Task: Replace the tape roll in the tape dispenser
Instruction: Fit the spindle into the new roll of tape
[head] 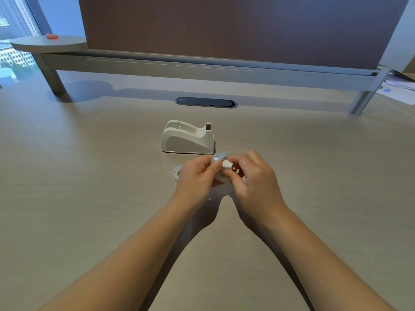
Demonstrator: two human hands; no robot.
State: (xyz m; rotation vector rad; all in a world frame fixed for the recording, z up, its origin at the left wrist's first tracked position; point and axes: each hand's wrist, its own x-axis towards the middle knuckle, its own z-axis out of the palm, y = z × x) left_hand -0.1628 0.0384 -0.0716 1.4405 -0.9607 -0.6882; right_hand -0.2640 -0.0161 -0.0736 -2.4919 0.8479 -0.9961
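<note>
While our left hand (197, 173) and right hand (253, 176) pinched the tape roll (219, 157) and its white hub (228, 164), the empty dispenser (187, 138) sat near at eleven o'clock, long axis nine-to-three, left hand nearer.

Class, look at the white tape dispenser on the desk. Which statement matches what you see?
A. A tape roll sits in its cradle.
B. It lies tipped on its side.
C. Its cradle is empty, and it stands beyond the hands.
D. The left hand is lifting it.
C: the tape dispenser stands upright on the desk with an open, empty cradle, while the left hand and right hand work on a tape roll nearer the camera.
</note>
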